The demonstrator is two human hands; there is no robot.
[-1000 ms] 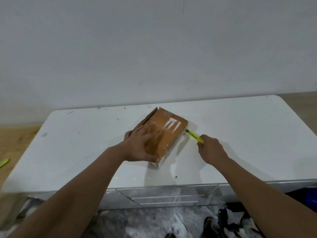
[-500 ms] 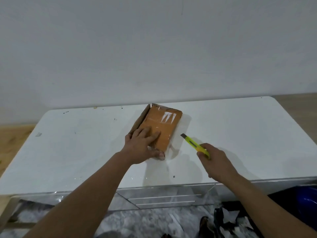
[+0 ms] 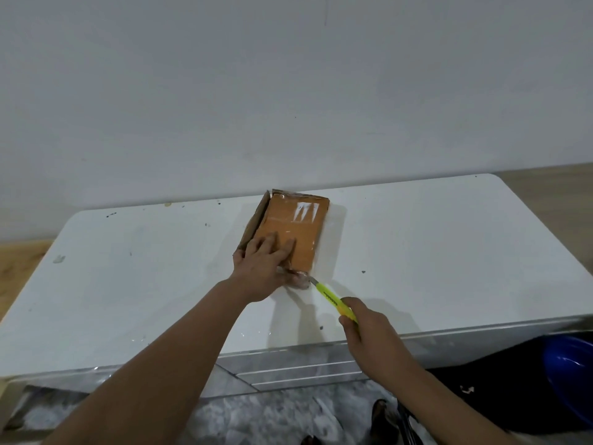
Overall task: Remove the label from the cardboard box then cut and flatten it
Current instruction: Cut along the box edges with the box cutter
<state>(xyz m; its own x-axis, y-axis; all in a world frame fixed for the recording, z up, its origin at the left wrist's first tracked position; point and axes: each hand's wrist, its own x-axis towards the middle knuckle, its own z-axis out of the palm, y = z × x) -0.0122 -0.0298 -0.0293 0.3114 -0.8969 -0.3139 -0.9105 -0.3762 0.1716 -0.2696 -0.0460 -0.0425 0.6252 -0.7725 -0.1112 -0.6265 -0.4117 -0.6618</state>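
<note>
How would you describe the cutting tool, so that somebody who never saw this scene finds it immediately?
Start at the white table against the wall, then find the brown cardboard box lying on it under the left hand. Off the box's near right corner, the right hand holds a slim utility knife. It is the only bright yellow thing there.
</note>
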